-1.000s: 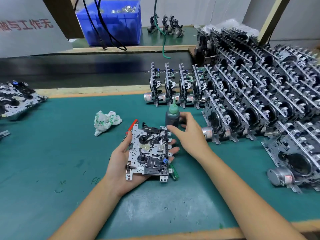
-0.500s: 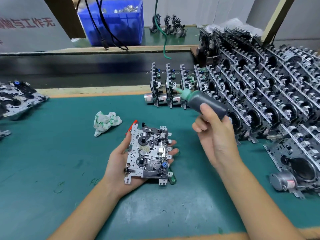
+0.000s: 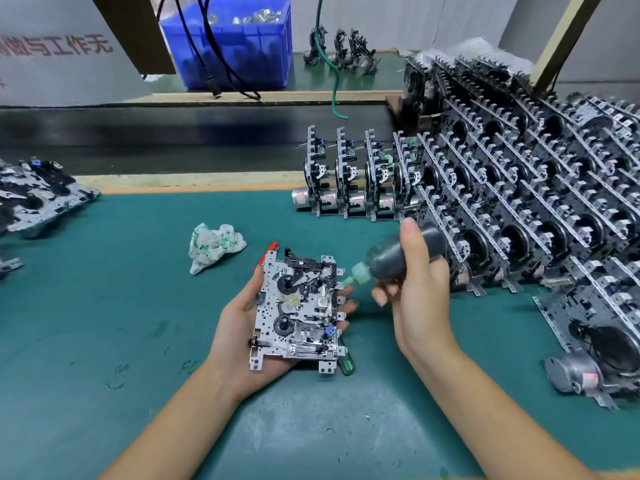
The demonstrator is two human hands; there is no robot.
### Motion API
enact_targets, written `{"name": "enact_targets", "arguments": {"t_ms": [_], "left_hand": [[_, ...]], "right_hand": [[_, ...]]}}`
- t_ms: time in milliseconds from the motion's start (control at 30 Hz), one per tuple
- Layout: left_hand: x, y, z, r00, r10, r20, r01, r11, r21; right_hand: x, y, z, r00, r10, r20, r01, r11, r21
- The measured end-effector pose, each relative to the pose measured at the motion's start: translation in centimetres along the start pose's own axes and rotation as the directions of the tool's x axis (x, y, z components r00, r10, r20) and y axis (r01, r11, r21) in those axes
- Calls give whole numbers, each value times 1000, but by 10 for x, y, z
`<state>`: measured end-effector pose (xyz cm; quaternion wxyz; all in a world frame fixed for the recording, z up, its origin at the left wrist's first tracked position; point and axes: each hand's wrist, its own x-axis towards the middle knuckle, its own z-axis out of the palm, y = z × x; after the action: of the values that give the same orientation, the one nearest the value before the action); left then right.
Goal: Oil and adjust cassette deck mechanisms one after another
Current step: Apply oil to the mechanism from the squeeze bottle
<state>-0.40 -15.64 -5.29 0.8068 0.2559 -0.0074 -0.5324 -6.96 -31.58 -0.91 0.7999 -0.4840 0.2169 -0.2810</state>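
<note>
My left hand (image 3: 235, 327) cradles a silver cassette deck mechanism (image 3: 298, 310) flat, face up, over the green mat (image 3: 104, 306). My right hand (image 3: 415, 289) grips a dark oil bottle (image 3: 398, 256) tilted down to the left. Its pale green nozzle tip (image 3: 346, 281) touches the mechanism's right edge. A red-handled tool (image 3: 268, 252) and a green-handled screwdriver (image 3: 346, 363) lie on the mat, partly hidden under the mechanism.
A large stack of cassette mechanisms (image 3: 519, 209) fills the right side, with a row standing upright (image 3: 349, 178) behind. A crumpled cloth (image 3: 213, 245) lies left of centre. More mechanisms (image 3: 34, 195) sit far left. A blue bin (image 3: 232, 43) stands beyond the black conveyor belt (image 3: 173, 136).
My right hand lifted the oil bottle off the mat, tipped it over, and brought its nozzle down to the mechanism's right edge. My left hand kept the mechanism still.
</note>
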Motion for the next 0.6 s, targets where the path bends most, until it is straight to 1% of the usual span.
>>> {"name": "enact_targets", "arguments": {"t_ms": [100,233,467,600], "left_hand": [[-1,0,1,1000,-15,17,15,1000,-15],[-1,2,1,1000,-5,5,6,1000,-23],[-2,1,3,1000,18,-24,-18,1000,-23],[-2,2,4,999,18,-37,-19,999,-33]], "right_hand": [[-1,4,1,998,-27,-50,29,999,28],[1,7,0,994,4,-105,-4,1000,-1],[3,7,-1,995,-18,-99,17,1000,-15],[3,6,-1,996,-47,-70,46,999,-18]]}}
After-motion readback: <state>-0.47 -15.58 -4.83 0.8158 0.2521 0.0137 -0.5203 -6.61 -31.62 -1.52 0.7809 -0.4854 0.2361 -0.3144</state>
